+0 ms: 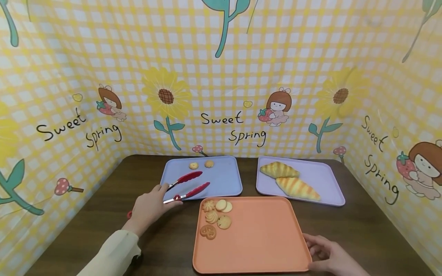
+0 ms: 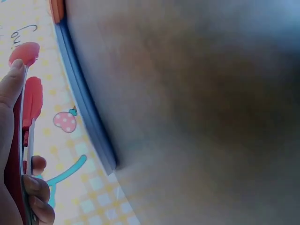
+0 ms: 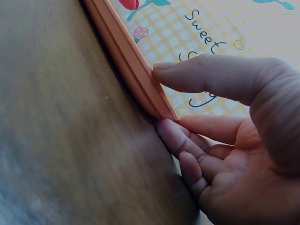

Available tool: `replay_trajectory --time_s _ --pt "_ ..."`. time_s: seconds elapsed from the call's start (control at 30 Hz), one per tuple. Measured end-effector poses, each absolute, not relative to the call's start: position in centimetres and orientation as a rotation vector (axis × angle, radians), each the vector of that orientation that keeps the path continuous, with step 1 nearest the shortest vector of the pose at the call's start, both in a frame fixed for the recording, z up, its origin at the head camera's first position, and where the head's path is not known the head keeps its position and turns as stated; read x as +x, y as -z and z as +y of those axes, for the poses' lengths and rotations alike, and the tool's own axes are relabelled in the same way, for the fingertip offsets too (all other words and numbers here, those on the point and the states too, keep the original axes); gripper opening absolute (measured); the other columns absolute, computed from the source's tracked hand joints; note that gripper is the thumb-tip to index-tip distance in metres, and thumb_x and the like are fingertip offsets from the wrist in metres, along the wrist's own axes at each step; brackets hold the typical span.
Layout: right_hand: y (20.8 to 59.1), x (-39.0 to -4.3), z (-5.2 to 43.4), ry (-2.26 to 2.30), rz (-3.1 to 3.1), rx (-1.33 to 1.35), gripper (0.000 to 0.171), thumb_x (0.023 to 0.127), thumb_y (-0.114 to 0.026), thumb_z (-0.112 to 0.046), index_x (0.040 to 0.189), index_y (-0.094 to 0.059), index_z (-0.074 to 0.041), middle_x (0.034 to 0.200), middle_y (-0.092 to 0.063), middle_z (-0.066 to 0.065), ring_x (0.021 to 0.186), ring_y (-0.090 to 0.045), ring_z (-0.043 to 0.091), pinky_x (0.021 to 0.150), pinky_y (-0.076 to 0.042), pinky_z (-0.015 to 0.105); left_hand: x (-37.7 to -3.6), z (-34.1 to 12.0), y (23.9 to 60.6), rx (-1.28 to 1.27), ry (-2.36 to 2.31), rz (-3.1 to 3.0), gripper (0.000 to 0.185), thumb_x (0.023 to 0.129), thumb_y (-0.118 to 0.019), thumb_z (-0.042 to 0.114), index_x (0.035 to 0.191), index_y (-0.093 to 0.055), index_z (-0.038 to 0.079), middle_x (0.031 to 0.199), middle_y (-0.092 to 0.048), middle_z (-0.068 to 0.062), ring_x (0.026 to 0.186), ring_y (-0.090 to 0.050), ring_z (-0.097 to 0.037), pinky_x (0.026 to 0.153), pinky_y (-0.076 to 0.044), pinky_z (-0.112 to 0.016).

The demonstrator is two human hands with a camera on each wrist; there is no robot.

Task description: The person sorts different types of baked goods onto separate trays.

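Note:
My left hand holds a pair of red-tipped metal tongs over the near left part of the blue tray. The tongs' arms stand apart with nothing between them. Two small cookies lie on that tray, beyond the tongs. In the left wrist view, the thumb and curled fingers are around the tongs. My right hand grips the orange tray at its near right corner; its thumb and fingertips meet the rim in the right wrist view. Several cookies and a pretzel-shaped one sit along the orange tray's left side.
A purple tray at the back right carries two striped croissant-like breads. All three trays stand on a dark wooden table. A yellow checked cloth with printed flowers encloses the back and sides.

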State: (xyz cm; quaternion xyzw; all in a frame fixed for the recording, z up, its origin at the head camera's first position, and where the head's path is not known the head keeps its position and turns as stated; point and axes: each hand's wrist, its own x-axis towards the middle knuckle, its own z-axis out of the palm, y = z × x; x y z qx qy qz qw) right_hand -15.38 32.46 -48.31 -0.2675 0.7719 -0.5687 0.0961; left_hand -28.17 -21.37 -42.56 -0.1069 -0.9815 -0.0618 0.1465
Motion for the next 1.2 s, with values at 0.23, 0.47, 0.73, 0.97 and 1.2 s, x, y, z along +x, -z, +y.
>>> replay_trajectory --time_s 0.23,0.47,0.73,0.97,1.2 --pt "48.3 -15.4 32.5 1.713 2.241 -0.761 0.062 0.087 -0.069 0.006 0.145 -0.048 -0.003 0.112 -0.059 -0.001 0.091 -0.062 0.009 0.074 -0.052 0.027 -25.9 -21.7 42.4 -0.449 0.167 -2.641 0.074 0.073 -0.074 0.067 0.114 -0.060 0.007 0.091 -0.063 -0.010 0.042 -0.040 -0.019 0.041 -0.039 -0.038" --pt "48.2 -15.4 32.7 1.856 2.006 -0.749 0.068 0.089 -0.066 0.008 0.139 -0.053 -0.036 0.118 -0.055 0.003 0.099 -0.062 0.012 0.081 -0.053 0.027 -24.9 -22.5 42.1 -0.569 0.212 -2.617 0.063 0.071 -0.079 0.063 0.105 -0.057 0.015 0.084 -0.054 0.002 0.044 -0.036 -0.015 0.044 -0.035 -0.034" --pt "48.1 -15.4 32.6 1.888 1.911 -0.702 0.064 0.090 -0.064 0.009 0.137 -0.051 -0.032 0.119 -0.053 0.008 0.100 -0.062 0.012 0.083 -0.053 0.027 -24.0 -23.6 42.3 -0.726 0.185 -2.600 0.064 0.069 -0.079 0.063 0.107 -0.059 0.016 0.088 -0.062 0.001 0.045 -0.035 -0.006 0.044 -0.035 -0.028" --pt "48.1 -15.4 32.6 1.892 1.892 -0.702 0.064 0.090 -0.063 0.010 0.137 -0.052 -0.033 0.119 -0.053 0.008 0.101 -0.062 0.011 0.083 -0.053 0.027 -23.7 -24.3 42.2 -0.797 0.148 -2.645 0.069 0.069 -0.075 0.070 0.111 -0.063 0.017 0.093 -0.066 0.004 0.050 -0.046 -0.005 0.051 -0.043 -0.032" --pt "48.1 -15.5 32.7 1.892 1.871 -0.710 0.065 0.091 -0.062 0.010 0.137 -0.053 -0.035 0.118 -0.053 0.007 0.101 -0.061 0.011 0.084 -0.052 0.026 -23.6 -25.0 41.7 -0.925 0.182 -2.684 0.071 0.071 -0.072 0.071 0.114 -0.066 0.014 0.097 -0.067 0.004 0.050 -0.043 -0.001 0.051 -0.044 -0.029"
